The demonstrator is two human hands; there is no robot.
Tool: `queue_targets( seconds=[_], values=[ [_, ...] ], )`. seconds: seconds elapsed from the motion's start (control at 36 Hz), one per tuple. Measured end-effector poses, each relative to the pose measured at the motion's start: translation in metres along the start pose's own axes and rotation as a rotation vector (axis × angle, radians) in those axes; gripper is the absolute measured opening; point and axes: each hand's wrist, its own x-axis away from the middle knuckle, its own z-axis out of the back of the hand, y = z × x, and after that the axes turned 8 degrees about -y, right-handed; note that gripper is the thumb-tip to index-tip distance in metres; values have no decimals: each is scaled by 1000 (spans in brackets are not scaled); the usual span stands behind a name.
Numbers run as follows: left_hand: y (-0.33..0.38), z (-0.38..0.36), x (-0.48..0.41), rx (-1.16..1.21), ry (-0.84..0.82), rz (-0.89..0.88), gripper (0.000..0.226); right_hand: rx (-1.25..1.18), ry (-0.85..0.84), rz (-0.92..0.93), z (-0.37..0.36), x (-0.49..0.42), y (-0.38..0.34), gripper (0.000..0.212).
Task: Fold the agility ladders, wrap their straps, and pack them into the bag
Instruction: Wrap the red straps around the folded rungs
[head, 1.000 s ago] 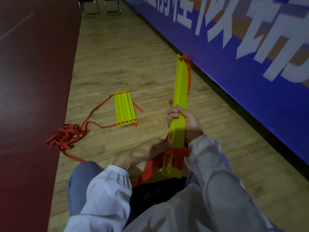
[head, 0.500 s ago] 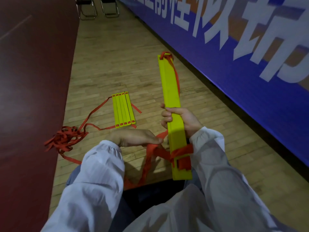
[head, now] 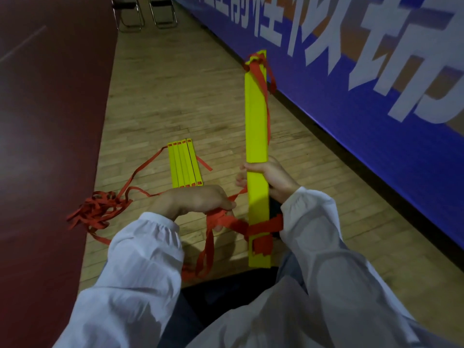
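While the winding is under way, a tangle of red strap (head: 98,212) lies on the wooden floor (head: 175,84) well to the left of the left grip (head: 198,200). It trails to a second ladder (head: 184,165) lying flat just beyond that grip, rungs side by side, apparently set aside for its own turn. The left grip is curled over a red strap (head: 226,222), fingers closed on it and drawing it taut, likely so each turn sits tight. That strap runs rightward to several turns wound round the lower end of the stacked yellow rungs (head: 256,121), below both grips. The right grip (head: 273,177) is closed round the stack's middle, holding it upright and steady as a spool for the winding. More strap dangles from the stack's top end, far above the right grip. No bag is in view.
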Motion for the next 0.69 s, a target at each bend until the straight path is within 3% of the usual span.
queue_targets(
  seconds=[0.14, 0.33, 0.39, 0.5, 0.69],
  values=[
    [-6, -3, 7, 141, 152, -132, 26, -185, -61, -17, 12, -2, -3, 24],
    [-18, 3, 6, 417, -6, -293, 27, -146, -29, 103, 20, -1, 10, 51],
    [-22, 5, 4, 477, -40, -312, 29, -127, -23, 90, 18, 0, 8, 46],
    [-15, 6, 3, 457, -73, -246, 45, 41, 50, 78, 14, 0, 7, 39],
    [5, 0, -9, 223, 103, 20, 24, 302, 267, 134, 11, -14, 18, 49]
  ],
)
